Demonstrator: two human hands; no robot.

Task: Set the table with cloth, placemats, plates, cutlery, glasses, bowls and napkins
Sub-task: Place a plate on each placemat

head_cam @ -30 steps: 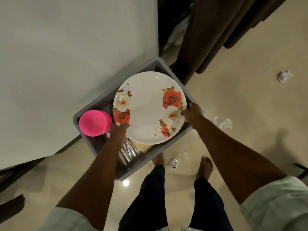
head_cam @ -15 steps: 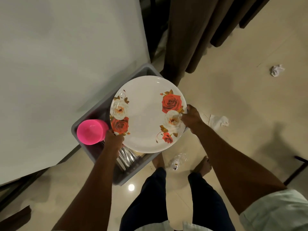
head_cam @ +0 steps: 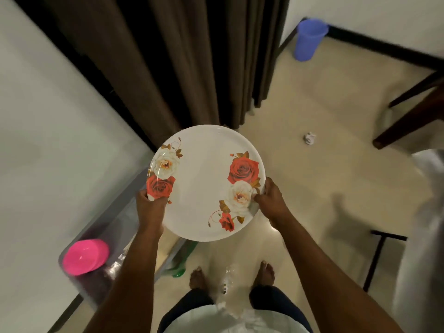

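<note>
lifted clear of the grey tub (head_cam: 134,207), rose-print plate (head_cam: 204,183) looks stiff, breakable; left hand (head_cam: 151,207) and right hand (head_cam: 270,200) pinch opposite rims.

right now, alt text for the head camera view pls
Seen from above, a person holds a white rose-patterned plate level by its rim, left hand and right hand on opposite edges. Below left, a grey bin holds a pink cup; brown curtains hang behind.

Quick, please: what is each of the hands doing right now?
Left hand: grips the left rim of the round white rose-printed plate.
Right hand: grips the plate's right rim.
</note>
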